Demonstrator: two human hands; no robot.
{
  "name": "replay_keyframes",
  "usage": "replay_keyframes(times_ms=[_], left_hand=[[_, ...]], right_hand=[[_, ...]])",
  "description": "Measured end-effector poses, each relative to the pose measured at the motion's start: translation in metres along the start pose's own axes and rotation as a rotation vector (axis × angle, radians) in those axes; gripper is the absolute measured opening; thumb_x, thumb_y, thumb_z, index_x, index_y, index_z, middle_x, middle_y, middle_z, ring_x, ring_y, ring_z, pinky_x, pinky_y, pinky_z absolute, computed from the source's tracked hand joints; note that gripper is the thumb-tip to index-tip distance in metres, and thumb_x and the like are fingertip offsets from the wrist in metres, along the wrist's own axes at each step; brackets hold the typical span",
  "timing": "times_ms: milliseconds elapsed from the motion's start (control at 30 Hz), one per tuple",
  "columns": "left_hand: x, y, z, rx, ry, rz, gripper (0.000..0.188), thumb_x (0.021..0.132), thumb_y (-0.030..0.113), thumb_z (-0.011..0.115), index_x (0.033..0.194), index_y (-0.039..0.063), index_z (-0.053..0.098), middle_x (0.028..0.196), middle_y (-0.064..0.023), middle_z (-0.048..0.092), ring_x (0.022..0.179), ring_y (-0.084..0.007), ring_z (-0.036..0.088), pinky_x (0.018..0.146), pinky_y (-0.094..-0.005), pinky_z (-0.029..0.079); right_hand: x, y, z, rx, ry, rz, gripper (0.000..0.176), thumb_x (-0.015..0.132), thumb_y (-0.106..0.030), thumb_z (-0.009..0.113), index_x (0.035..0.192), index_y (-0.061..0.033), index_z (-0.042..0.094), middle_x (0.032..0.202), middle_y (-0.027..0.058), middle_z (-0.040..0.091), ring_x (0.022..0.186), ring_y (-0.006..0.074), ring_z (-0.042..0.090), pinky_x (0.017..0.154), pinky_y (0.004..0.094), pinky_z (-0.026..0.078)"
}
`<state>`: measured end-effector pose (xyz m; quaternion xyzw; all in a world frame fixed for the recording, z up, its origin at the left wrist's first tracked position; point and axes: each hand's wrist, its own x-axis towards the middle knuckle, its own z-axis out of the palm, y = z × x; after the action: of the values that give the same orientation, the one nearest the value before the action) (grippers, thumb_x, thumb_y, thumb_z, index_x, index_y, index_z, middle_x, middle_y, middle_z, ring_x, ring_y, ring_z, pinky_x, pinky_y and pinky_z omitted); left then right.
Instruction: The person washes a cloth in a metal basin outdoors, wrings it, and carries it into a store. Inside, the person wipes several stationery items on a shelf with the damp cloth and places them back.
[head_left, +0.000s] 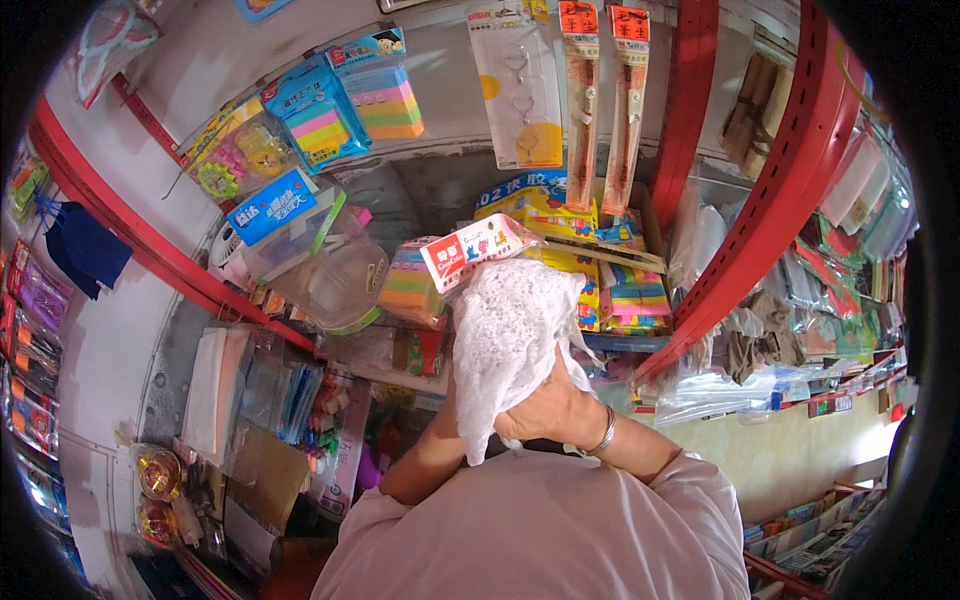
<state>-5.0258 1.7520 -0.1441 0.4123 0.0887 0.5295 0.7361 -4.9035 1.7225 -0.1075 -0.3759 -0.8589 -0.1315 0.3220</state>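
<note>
A thin, crumpled white cloth (510, 330) is bunched before my chest, its lower end hanging down. My right hand (551, 409), with metal bangles at the wrist, grips the cloth from below right. My left forearm (431, 461) runs up behind the cloth, which hides most of the left hand, so its grip does not show. Directly above the cloth is a plastic-wrapped package with a white and red header card (476, 251); the cloth covers its lower part. Just left of it stands a wrapped block of coloured sticky notes (412, 285).
A clear plastic container (334, 285) lies on the shelf to the left. At right, a cardboard box (652, 225) holds yellow packets. Packaged brushes (581, 112) and a hook pack (517, 90) hang above. Red metal uprights (757, 195) flank the shelf.
</note>
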Motion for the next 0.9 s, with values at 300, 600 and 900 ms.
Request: replay_keyframes(times_ms=[300,600,900], left_hand=[[0.002,-0.009,0.012,0.075,0.026,0.090,0.075,0.093,0.060,0.036,0.144,0.005,0.030,0.143,-0.0160,0.040,0.131,-0.0285,0.041,0.110,-0.0439,0.029],[0.011,0.007,0.012,-0.045,-0.100,-0.089,0.074,0.092,0.059,0.042,0.142,0.005,0.032,0.139,-0.0143,0.044,0.127,-0.0294,0.045,0.105,-0.0487,0.035],[-0.007,0.006,-0.008,0.244,-0.085,-0.229,0.042,0.090,0.024,0.060,0.123,0.000,0.052,0.102,-0.0031,0.060,0.084,-0.0087,0.055,0.073,-0.0227,0.044]], right_hand=[[-0.015,0.039,0.009,0.220,0.202,0.364,0.043,0.087,-0.023,0.050,0.120,0.0032,0.052,0.123,0.0246,0.053,0.117,0.0427,0.047,0.102,0.0529,0.030],[-0.027,0.040,0.003,0.283,0.325,0.313,0.042,0.080,-0.026,0.059,0.115,-0.0016,0.056,0.116,0.0229,0.055,0.110,0.0424,0.050,0.095,0.0522,0.038],[-0.003,0.024,-0.025,0.282,0.256,0.123,0.045,0.081,-0.037,0.058,0.115,-0.0076,0.061,0.118,0.0170,0.059,0.112,0.0392,0.053,0.100,0.0521,0.036]])
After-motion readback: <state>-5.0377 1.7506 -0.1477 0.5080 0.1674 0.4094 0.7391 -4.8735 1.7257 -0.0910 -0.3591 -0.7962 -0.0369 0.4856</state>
